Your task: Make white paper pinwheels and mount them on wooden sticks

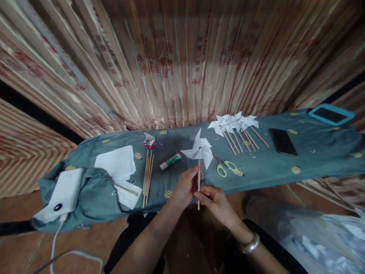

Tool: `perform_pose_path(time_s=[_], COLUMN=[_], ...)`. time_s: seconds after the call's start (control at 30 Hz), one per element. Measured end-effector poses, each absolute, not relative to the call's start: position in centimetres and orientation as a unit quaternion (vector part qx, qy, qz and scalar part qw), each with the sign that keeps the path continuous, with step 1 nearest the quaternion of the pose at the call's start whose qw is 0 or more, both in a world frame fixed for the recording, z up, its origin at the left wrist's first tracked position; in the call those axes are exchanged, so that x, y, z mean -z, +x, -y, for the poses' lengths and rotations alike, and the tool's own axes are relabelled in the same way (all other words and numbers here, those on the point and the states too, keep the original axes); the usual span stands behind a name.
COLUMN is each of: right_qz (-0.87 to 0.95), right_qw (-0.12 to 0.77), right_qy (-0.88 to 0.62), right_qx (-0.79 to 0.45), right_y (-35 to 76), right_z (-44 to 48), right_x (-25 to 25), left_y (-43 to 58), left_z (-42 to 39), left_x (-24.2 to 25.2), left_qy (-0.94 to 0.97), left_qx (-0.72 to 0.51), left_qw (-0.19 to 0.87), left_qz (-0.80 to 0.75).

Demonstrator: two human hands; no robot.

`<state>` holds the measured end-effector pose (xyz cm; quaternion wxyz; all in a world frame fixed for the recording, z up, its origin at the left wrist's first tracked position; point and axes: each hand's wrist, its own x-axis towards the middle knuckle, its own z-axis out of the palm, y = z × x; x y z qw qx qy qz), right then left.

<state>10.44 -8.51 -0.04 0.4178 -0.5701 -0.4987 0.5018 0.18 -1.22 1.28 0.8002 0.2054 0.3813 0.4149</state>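
Note:
A white paper pinwheel point(196, 151) on a thin wooden stick stands upright in front of me, a pin head at its centre. My left hand point(186, 186) grips the stick just below the paper blades. Lower on the same stick, the fingers of my right hand point(214, 199) pinch it. Right behind the pinwheel lie scissors point(226, 167) with yellow-green handles. To the left is a green and white glue stick point(170, 161). Several finished pinwheels point(236, 123) lie together at the back right, their sticks pointing toward me.
Loose wooden sticks point(147, 179), a small red box of pins point(149, 141) and white paper sheets point(115, 161) lie on the left. A cabled white power bank point(67, 190) sits at the far left. A black phone point(283, 142) and a blue-framed device point(330, 114) are at right.

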Motion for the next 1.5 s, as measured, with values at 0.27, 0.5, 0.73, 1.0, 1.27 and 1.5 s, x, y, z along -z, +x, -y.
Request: perform_pose_path(time_s=[0.27, 0.5, 0.73, 1.0, 1.27, 1.5], right_qz=[0.509, 0.485, 0.363, 0.273, 0.245, 0.222], right_qw=[0.408, 0.469, 0.621, 0.656, 0.668, 0.669], right_qy=[-0.586, -0.624, -0.637, -0.567, -0.568, -0.572], right_qx=[-0.481, -0.394, -0.278, -0.416, -0.415, -0.419], right_y=[10.5, 13.9, 20.3, 19.7, 19.4, 18.7], right_z=[8.6, 7.9, 5.6, 4.2, 4.4, 4.5], right_x=[0.5, -1.7, -1.8, -1.1, -1.3, -1.7], left_y=[-0.7, -1.2, -1.2, -1.1, -1.0, -1.0], left_z=[2.3, 2.1, 2.8, 3.0, 2.8, 2.7], left_x=[-0.7, -0.7, -0.4, -0.2, -0.1, 0.2], left_qy=[0.237, 0.239, 0.289, 0.319, 0.313, 0.319], left_qx=[-0.421, -0.408, -0.321, -0.299, -0.306, -0.317], left_qw=[0.769, 0.773, 0.801, 0.795, 0.792, 0.786], left_qz=[-0.419, -0.424, -0.415, -0.421, -0.424, -0.425])
